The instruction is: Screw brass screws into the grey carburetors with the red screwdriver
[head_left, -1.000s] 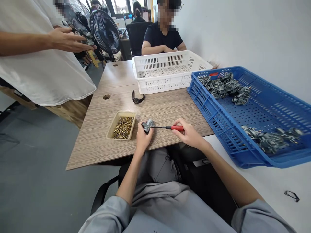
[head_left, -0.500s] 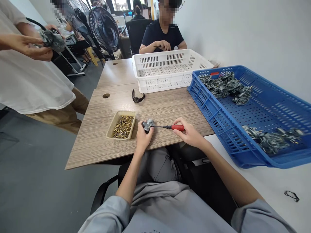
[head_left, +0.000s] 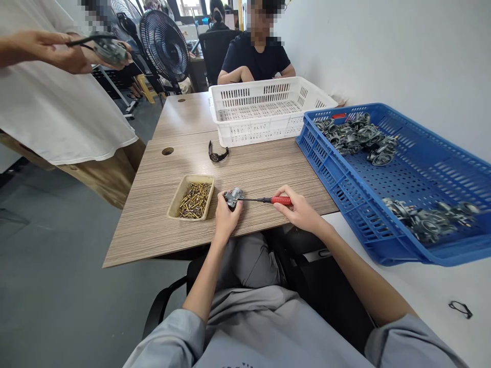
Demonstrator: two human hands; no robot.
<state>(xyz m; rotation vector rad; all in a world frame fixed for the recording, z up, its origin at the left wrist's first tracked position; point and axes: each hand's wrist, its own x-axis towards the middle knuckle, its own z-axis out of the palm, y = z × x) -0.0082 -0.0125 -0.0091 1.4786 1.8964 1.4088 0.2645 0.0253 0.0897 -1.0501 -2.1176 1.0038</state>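
My left hand (head_left: 227,215) is closed round a small grey metal carburetor (head_left: 235,194), held just above the table near its front edge. In my right hand (head_left: 297,207) is a screwdriver (head_left: 281,200) with a red handle. Its dark shaft points left, and the tip meets the right side of the carburetor; the exact contact spot is too small to make out. Just left of my left hand stands a cream plastic tub (head_left: 173,208) holding many small brass screw-like parts (head_left: 195,200).
A blue crate (head_left: 345,189) with several carburetors (head_left: 355,134) stands on the right. Behind the table's middle is a white crate (head_left: 261,130); a black wristwatch (head_left: 218,157) lies before it. One person (head_left: 257,61) sits opposite, another (head_left: 65,112) stands left holding a similar part.
My hands, the carburetor and the screwdriver stay practically where they were. The standing person has shifted right with the part in hand. The seated person's arm has moved lower behind the white crate.
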